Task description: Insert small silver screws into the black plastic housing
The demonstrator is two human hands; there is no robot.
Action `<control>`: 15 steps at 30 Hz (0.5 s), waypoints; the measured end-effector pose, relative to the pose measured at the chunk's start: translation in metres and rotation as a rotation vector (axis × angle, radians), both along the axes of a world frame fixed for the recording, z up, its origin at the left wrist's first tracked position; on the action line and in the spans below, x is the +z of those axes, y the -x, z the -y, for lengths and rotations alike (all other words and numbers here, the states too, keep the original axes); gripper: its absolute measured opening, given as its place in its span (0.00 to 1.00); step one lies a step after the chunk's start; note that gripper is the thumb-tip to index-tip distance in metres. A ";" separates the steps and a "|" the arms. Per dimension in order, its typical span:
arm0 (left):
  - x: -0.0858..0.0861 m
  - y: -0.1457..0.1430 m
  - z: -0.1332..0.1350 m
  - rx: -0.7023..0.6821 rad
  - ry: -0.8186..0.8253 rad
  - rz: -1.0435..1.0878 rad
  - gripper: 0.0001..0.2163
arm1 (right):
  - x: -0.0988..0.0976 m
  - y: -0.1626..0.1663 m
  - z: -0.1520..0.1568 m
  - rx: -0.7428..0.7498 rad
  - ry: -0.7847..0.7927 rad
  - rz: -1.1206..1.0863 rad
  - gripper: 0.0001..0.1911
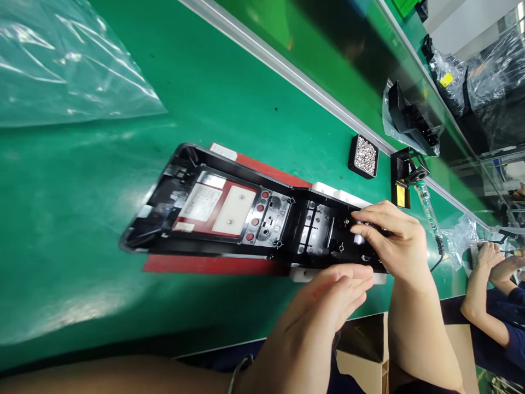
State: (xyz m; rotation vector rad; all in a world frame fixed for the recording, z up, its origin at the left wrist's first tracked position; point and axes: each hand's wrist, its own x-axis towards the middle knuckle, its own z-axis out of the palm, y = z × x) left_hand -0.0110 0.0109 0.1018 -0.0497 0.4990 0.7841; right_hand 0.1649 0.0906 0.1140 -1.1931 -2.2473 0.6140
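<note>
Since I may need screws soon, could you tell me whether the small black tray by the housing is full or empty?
Full: the small black tray is heaped with tiny silvery parts up to its rim. Whether they are screws cannot be told.

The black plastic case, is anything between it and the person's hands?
Nothing visible. The right hand already rests its fingers inside the black plastic case at its near end, and the left hand lies against its front edge.

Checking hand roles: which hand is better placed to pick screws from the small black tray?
Right, probably. The right hand already rests on the black housing at the end nearest the screw tray. The left hand sits at the housing's near edge, farther from the tray.
</note>
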 end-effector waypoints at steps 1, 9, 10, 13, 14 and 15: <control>0.001 -0.001 0.000 0.009 0.011 -0.013 0.11 | 0.004 0.000 0.005 -0.005 -0.013 -0.008 0.08; 0.005 0.000 -0.001 0.027 0.028 -0.029 0.12 | 0.033 0.010 0.069 0.057 0.150 -0.068 0.13; 0.005 0.000 0.000 0.018 0.014 -0.028 0.12 | 0.033 0.011 0.074 0.054 0.156 -0.067 0.14; 0.002 0.000 0.001 0.015 -0.020 -0.028 0.13 | 0.030 0.015 0.079 0.061 0.163 -0.015 0.13; 0.001 -0.001 0.001 0.020 -0.023 -0.032 0.13 | 0.028 0.016 0.078 0.058 0.168 0.000 0.13; 0.000 -0.002 0.002 0.029 -0.024 -0.037 0.13 | 0.026 0.018 0.076 0.054 0.174 0.017 0.13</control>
